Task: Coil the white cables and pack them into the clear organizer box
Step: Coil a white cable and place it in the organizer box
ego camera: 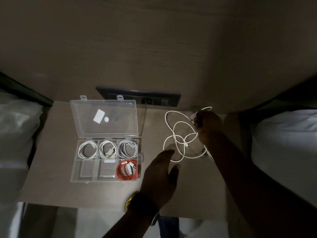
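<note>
Right hand [208, 124] fisted, arm extended fwd — left hand [160, 176] flat, fingers spread.

Single head view, steep downward, facing wall socket panel [138, 98]; table [106, 193] below it, close.

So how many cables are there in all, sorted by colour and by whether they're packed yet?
White coils in the organizer box: 3, at
Red coil in the box: 1
Loose white cable on the table, one end held in the right hand: 1 as far as I can tell; the tangle may hide a second
Total: 5
</note>
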Tool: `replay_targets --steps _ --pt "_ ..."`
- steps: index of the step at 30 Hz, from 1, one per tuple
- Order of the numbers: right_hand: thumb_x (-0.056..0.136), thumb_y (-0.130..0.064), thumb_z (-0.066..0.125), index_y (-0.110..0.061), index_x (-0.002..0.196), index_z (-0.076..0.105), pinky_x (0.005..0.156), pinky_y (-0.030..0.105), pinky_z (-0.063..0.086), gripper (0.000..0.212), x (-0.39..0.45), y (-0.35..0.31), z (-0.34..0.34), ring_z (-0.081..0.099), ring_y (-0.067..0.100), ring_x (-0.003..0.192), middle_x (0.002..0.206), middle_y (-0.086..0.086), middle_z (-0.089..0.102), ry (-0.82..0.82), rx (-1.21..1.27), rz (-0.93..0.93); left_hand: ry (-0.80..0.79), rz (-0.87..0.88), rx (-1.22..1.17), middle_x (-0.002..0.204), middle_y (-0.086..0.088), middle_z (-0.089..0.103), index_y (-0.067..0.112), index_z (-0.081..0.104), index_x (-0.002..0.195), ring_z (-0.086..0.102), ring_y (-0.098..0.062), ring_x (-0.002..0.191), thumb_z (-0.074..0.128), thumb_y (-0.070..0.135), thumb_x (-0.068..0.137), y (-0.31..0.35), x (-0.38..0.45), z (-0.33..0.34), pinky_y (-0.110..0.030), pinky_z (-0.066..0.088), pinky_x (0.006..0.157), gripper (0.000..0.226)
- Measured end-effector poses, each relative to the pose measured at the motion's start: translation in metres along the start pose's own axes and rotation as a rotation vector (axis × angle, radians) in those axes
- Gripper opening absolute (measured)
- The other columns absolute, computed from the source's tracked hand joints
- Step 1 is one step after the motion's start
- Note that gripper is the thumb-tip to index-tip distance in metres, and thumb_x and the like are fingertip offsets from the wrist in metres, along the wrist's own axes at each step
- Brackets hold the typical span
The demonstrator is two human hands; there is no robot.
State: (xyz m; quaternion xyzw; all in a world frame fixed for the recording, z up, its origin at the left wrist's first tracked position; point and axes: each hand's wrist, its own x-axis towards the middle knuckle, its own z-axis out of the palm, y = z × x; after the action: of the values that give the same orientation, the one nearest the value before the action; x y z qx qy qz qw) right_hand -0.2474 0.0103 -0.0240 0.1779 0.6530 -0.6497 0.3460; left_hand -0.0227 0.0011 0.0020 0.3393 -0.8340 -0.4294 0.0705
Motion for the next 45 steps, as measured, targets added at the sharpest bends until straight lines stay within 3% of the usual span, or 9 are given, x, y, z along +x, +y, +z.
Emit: replay_targets --steps 6,9,13,19,26,30,37,42,45 --pt "0.079 -0.011 0.069 -0.026 0.073 0.074 0.044 0.02 0.045 0.017 -0.112 0.023 -0.027 0.058 0.008 0.051 0.056 -0.004 0.065 -0.386 -0.495 -0.206 -0.15 -0.353 -0.816 0.097 0.004 0.075 0.016 0.07 0.11 0.07 -0.011 0.089 0.053 0.021 0.099 0.039 0.042 -0.016 -0.024 0.056 0.076 0.021" --pt "0.081 -0.014 0.076 -0.035 0.068 0.073 0.066 0.028 0.057 0.026 -0.111 0.01 -0.044 0.068 0.003 0.068 0.072 -0.008 0.071 -0.218 -0.814 -0.474 -0.204 -0.439 -0.807 0.065 0.001 0.065 -0.004 0.069 0.095 0.057 -0.01 0.056 0.052 0.014 0.099 0.049 0.041 -0.017 -0.024 0.044 0.055 0.025" --pt "0.093 -0.038 0.06 -0.038 0.12 0.065 0.101 0.025 0.047 0.028 -0.109 -0.005 -0.06 0.06 0.007 0.118 0.128 -0.009 0.062 -0.373 -0.91 -0.897 -0.372 -0.585 -1.065 0.057 0.006 0.05 0.001 0.073 0.087 0.038 -0.006 0.048 0.057 0.021 0.096 0.059 0.024 -0.035 -0.018 0.029 0.046 0.027" --pt "0.099 -0.036 0.044 -0.032 0.09 0.065 0.066 0.024 0.048 0.023 -0.125 0.016 -0.066 0.057 0.009 0.06 0.062 -0.005 0.058 -0.833 -0.818 -0.547 -0.265 -0.42 -1.961 0.072 0.003 0.05 0.012 0.062 0.092 0.042 -0.009 0.061 0.038 0.026 0.101 0.057 0.027 -0.088 -0.021 0.037 0.06 0.028" --pt "0.1 -0.059 0.036 -0.036 0.098 0.06 0.068 0.011 0.043 0.033 -0.157 -0.002 -0.078 0.064 -0.003 0.08 0.087 -0.014 0.065 -0.938 -1.217 -0.847 0.176 -0.227 -1.393 0.098 -0.014 0.069 -0.002 0.064 0.108 0.066 -0.024 0.092 0.047 0.004 0.091 0.028 0.042 -0.103 -0.035 0.052 0.092 0.024" --pt "0.1 -0.049 0.047 -0.033 0.103 0.066 0.071 0.024 0.053 0.025 -0.151 -0.044 -0.056 0.068 0.001 0.086 0.093 -0.013 0.07 -0.785 -1.092 -1.09 -0.207 -0.187 -0.874 0.091 -0.023 0.065 -0.014 0.061 0.096 0.061 -0.023 0.076 0.046 -0.002 0.096 0.04 0.013 -0.062 -0.032 0.049 0.073 0.019" --pt "0.08 -0.054 0.063 -0.011 0.072 0.072 0.061 0.027 0.046 0.045 -0.127 -0.038 -0.023 0.057 0.012 0.057 0.063 0.006 0.065 -0.536 -0.945 -0.822 -0.48 -0.392 -1.771 0.056 0.004 0.046 0.007 0.066 0.089 0.041 -0.008 0.046 0.041 0.033 0.1 0.067 -0.01 -0.075 -0.019 0.033 0.047 0.037" --pt "0.096 -0.062 0.039 -0.017 0.101 0.064 0.061 0.035 0.047 0.052 -0.155 0.016 -0.043 0.058 0.005 0.061 0.069 0.0 0.06 -0.886 -1.206 -0.69 0.058 -0.258 -2.037 0.08 0.0 0.063 0.009 0.062 0.1 0.064 -0.012 0.07 0.037 0.021 0.101 0.047 0.012 -0.112 -0.025 0.057 0.065 0.028" --pt "0.101 -0.053 0.034 -0.029 0.119 0.055 0.073 0.038 0.051 0.037 -0.169 0.008 -0.045 0.065 0.009 0.079 0.086 -0.006 0.068 -1.001 -1.394 -0.884 0.256 -0.193 -1.65 0.1 -0.014 0.07 0.002 0.061 0.105 0.069 -0.024 0.097 0.04 0.011 0.099 0.03 0.018 -0.108 -0.032 0.057 0.09 0.024"
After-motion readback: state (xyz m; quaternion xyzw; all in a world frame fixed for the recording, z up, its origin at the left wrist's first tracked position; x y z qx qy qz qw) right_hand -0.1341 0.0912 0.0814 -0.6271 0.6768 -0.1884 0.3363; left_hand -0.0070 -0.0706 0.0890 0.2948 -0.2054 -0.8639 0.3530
